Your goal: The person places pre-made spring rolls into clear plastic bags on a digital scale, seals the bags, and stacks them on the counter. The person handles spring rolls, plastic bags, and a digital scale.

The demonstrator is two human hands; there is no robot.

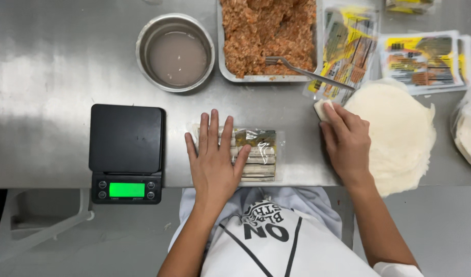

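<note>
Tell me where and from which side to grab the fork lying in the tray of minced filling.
Grip the fork by its bare handle end, coming in from the right. The tines are sunk in the minced filling inside the tray, while the handle slants out over the tray's rim toward the right hand, lying over a plastic packet. That end looks clean and closest.

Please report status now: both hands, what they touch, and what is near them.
Left hand flat on clear packet. Right hand holds small white piece at edge of wrapper stack. Scale left, fork in filling tray.
</note>
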